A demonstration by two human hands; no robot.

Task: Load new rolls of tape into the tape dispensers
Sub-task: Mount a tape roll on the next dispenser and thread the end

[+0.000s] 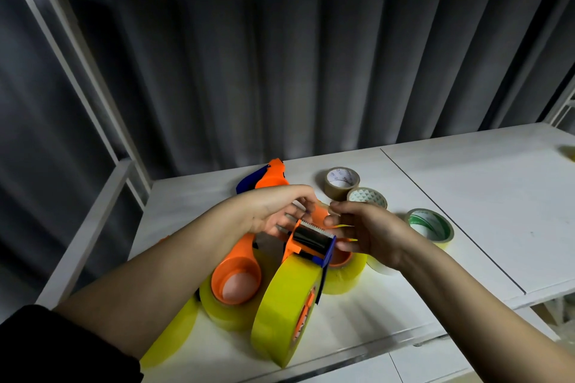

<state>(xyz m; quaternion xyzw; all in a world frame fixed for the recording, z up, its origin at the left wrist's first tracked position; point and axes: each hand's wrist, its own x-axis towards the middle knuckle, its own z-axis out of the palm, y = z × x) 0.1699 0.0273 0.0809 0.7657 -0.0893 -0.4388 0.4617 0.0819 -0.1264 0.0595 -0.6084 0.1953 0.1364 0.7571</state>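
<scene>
An orange and blue tape dispenser (311, 242) stands upright in the middle of the white table (466, 196), with a big yellow tape roll (280, 305) mounted on it. My left hand (273, 211) holds the dispenser's head from the left, fingers curled near the toothed blade. My right hand (364, 230) pinches the loose yellow tape end at the blade's right side. A second orange dispenser (236, 280) lies beside it with a yellow roll on its hub. A third orange and blue dispenser (264, 179) lies behind my left hand.
Spare rolls lie around: a brown roll (340, 183), a white-cored roll (368, 197), a green-printed roll (431, 227), and yellow rolls (342, 277) (174, 333) near the front. Grey curtain hangs behind. White shelf frame posts (93, 214) stand on the left.
</scene>
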